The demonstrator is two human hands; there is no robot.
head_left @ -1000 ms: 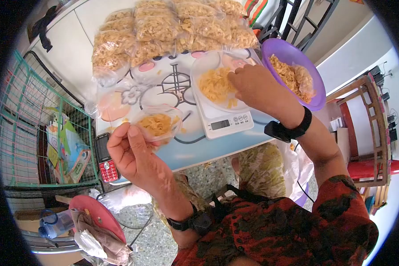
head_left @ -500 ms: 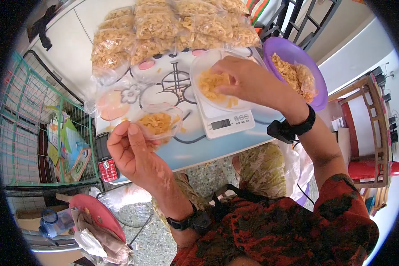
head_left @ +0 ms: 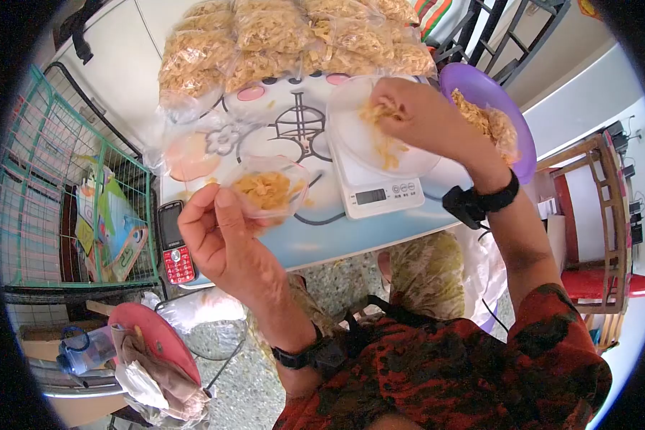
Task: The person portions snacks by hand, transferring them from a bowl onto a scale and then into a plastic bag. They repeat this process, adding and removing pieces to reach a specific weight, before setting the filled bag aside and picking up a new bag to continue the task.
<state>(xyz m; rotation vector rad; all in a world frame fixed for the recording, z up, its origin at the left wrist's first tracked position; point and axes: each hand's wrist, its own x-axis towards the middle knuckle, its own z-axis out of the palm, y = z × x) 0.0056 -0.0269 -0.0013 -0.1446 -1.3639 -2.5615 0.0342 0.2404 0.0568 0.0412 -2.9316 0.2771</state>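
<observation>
Between the thumb and fingers of my left hand [head_left: 231, 240] is the edge of a clear plastic bag [head_left: 297, 188]. The bag's mouth is spread wide, and yellow-brown dried strips [head_left: 264, 192] lie inside it. My right hand [head_left: 431, 122] is over a shallow clear bowl [head_left: 345, 122], its fingers curled around a bunch of pale yellow strips [head_left: 377, 115]. More strips lie loose in the bowl under the fingers. The bowl rests on a white digital kitchen scale [head_left: 385, 202]; its display digits are too small to read.
Filled clear bags [head_left: 272, 36] are stacked at the table's back. A purple basin [head_left: 527, 147] with more strips stands at the right. A red-and-black phone [head_left: 175, 247] lies at the left edge beside a green wire cage [head_left: 100, 208]. The table [head_left: 279, 247] has a cartoon print.
My right hand has closed around strips from the bowl, and fewer lie loose there now. My left hand still holds the bag. The whole view has shifted slightly.
</observation>
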